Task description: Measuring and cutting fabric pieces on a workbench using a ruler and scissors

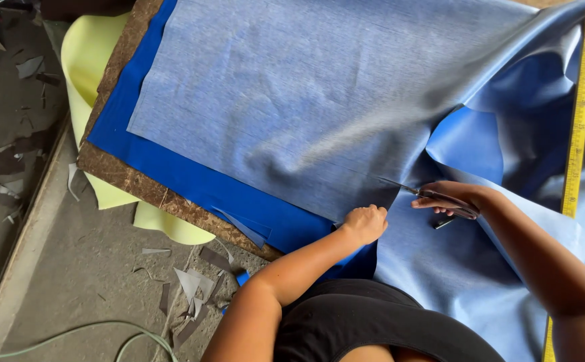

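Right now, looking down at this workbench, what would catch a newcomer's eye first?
The big sheet of blue fabric covers most of the board, its pale side up and a brighter blue layer showing along the left edge. At its near edge the right hand holds scissors with the blades open, while the left hand presses the cloth beside them. A yellow measuring tape runs down the right side.

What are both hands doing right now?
Left hand: closed in a fist, pressing on the blue cloth.
Right hand: closed around scissors.
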